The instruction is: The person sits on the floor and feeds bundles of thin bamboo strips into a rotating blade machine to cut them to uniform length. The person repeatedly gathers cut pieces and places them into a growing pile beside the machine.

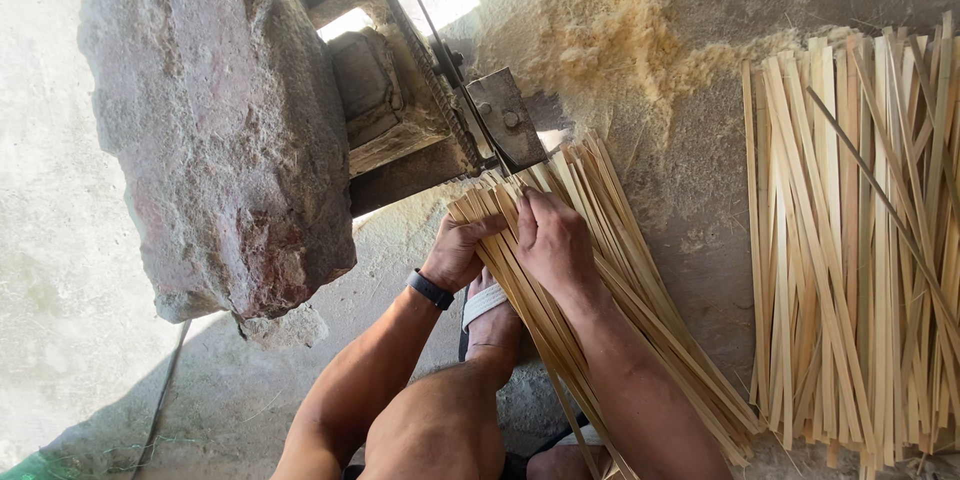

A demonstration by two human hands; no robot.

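Your bare knee [440,430] sits lowest; both hands (left [458,252], right [553,240]) have fingers closed round the bundle of pale flat bamboo strips [600,290], its tips beside the grey metal blade [505,120] just beyond them.

No packages, labels, signs or screens show anywhere in this view. Nothing here bears a printed or lit face.
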